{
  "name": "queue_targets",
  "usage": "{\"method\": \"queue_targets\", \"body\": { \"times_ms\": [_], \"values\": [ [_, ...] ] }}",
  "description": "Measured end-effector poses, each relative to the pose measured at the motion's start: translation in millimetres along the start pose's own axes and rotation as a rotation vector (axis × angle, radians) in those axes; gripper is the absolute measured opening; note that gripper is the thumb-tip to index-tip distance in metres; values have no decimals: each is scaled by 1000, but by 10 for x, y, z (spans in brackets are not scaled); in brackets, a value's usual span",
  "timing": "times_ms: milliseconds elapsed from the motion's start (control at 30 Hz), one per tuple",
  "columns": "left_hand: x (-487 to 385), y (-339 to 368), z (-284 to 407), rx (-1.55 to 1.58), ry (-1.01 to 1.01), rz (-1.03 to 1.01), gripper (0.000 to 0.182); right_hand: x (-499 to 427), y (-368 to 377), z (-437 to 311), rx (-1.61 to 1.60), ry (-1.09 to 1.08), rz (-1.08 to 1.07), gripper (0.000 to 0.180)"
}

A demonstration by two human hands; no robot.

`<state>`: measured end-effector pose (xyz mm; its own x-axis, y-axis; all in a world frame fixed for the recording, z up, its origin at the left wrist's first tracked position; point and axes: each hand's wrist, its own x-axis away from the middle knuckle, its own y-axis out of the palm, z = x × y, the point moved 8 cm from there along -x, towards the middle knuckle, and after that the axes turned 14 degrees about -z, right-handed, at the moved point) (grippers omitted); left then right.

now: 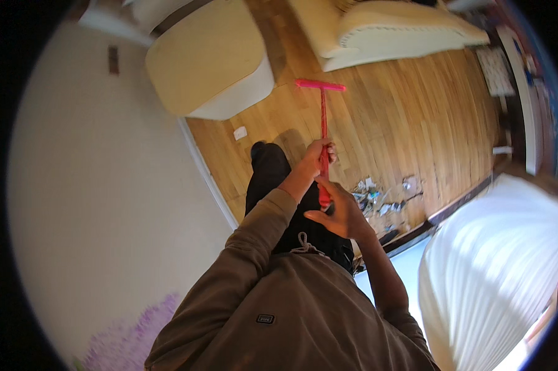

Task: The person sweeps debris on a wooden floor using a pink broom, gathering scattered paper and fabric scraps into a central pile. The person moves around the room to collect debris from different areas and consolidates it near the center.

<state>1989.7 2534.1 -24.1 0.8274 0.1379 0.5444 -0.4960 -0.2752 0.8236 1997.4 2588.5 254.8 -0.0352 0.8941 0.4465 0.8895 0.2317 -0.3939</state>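
Observation:
My left hand is closed around the red handle of a pink T-shaped tool, a squeegee or a narrow broom. The tool points away from me, its bright pink crosspiece over the wooden floor. By the lower end of the handle is my right hand, thumb and fingers spread; whether it touches the handle I cannot tell. To the right of the hands, a pile of mixed litter lies on the floor.
A cream ottoman or seat stands at the upper left, beside the wall. At the top is a cream upholstered sofa or armchair. A white scrap lies near my foot. A white curtain hangs at the lower right.

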Motion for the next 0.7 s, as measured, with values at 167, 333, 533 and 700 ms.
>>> {"method": "queue_targets", "body": {
  "times_ms": [167,333,533,700],
  "values": [
    [814,186,466,-266,281,-185,11,-710,291,-379,574,-510,33,33],
    [2066,254,749,98,680,-166,10,-1113,1472,-735,347,-797,-484,20],
    [2958,-1360,834,66,776,75,21,-977,2629,-1457,154,-887,-871,15],
    [3276,-1638,793,457,746,189,14,-868,2595,-1953,26,-990,-1023,12]
  ]
}}
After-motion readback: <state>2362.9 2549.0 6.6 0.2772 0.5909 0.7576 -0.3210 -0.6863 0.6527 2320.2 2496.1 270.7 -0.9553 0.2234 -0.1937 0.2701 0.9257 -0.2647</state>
